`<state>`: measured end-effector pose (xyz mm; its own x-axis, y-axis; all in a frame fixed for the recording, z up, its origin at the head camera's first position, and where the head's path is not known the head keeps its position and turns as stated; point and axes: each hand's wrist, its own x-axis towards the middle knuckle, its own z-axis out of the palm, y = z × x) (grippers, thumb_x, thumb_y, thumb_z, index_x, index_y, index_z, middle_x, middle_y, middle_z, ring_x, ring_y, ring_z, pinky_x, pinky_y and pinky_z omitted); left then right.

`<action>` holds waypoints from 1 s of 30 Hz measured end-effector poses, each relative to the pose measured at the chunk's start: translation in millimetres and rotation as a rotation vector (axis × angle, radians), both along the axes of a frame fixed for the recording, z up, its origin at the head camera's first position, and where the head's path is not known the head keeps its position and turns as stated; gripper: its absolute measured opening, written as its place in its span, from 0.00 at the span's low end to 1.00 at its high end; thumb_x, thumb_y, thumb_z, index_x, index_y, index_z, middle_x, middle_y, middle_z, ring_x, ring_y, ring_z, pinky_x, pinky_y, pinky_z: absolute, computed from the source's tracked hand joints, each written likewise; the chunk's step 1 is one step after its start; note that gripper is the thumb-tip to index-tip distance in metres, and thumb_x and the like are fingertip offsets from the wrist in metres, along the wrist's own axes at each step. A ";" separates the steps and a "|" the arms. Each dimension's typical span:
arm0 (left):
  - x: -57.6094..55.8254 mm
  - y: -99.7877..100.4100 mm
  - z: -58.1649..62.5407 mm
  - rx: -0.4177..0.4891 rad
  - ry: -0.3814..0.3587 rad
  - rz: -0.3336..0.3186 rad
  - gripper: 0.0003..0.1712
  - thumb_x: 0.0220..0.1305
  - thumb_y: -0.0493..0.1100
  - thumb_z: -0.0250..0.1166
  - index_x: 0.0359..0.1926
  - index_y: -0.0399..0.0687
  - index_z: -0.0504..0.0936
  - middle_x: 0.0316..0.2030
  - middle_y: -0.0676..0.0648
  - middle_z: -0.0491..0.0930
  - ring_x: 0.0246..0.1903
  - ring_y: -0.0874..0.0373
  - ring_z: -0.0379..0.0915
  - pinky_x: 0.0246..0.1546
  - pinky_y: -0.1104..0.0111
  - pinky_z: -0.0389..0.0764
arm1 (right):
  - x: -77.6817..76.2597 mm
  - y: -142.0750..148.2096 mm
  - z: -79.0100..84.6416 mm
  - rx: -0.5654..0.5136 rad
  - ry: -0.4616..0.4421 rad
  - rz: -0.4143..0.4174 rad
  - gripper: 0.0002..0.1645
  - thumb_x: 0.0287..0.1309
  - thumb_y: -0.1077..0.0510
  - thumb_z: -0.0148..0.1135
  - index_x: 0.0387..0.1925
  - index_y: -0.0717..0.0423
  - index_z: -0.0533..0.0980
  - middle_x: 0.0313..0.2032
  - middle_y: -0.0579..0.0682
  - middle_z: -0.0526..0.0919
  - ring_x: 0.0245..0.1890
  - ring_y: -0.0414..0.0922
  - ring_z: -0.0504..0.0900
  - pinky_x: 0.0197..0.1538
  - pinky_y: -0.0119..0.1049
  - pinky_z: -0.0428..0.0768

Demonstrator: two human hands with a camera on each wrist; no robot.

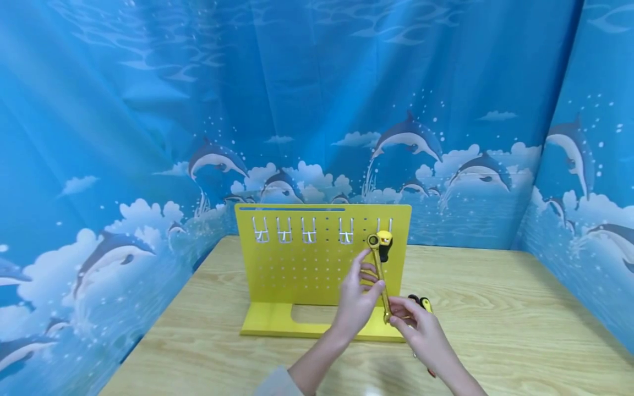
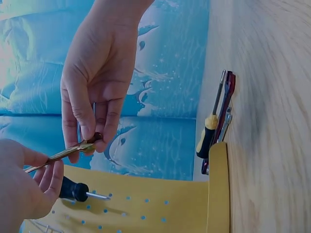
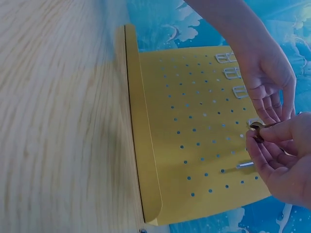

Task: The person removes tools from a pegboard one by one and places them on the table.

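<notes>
A gold-coloured combination wrench (image 1: 380, 269) stands nearly upright before the yellow pegboard (image 1: 292, 264), ring end up and open end down. My left hand (image 1: 356, 300) grips its shank between thumb and fingers. At the lower end, my right hand (image 1: 421, 330) pinches the open jaw; the right wrist view shows that open end (image 3: 257, 128) between thumb and fingertips. Right behind the ring end, a short screwdriver (image 1: 384, 245) with a yellow-and-black handle hangs on the board's rightmost hook. Its metal shaft (image 2: 99, 196) points down in the left wrist view.
Several white wire hooks (image 1: 309, 231) line the board's upper part. Right of the board on the wooden table (image 1: 495, 308) lie a yellow-and-black screwdriver (image 2: 210, 131), a dark red tool (image 2: 226, 102) and a silver-coloured tool (image 2: 225, 124). A blue dolphin curtain (image 1: 307, 110) surrounds the table.
</notes>
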<state>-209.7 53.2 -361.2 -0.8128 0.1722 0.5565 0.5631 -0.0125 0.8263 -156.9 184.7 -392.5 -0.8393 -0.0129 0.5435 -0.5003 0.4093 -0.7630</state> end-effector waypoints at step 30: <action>-25.5 90.9 3.8 0.047 -0.153 -0.197 0.35 0.53 0.26 0.63 0.61 0.52 0.67 0.35 0.53 0.75 0.28 0.65 0.75 0.28 0.74 0.79 | 25.9 80.7 -21.8 0.007 0.064 -0.116 0.18 0.47 0.81 0.56 0.44 0.80 0.70 0.31 0.44 0.79 0.31 0.33 0.77 0.35 0.21 0.76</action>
<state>-235.2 144.1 -357.4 -0.8417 0.3122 0.4406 0.4143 -0.1500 0.8977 -131.0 265.3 -414.3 -0.7988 0.0784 0.5965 -0.4971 0.4725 -0.7278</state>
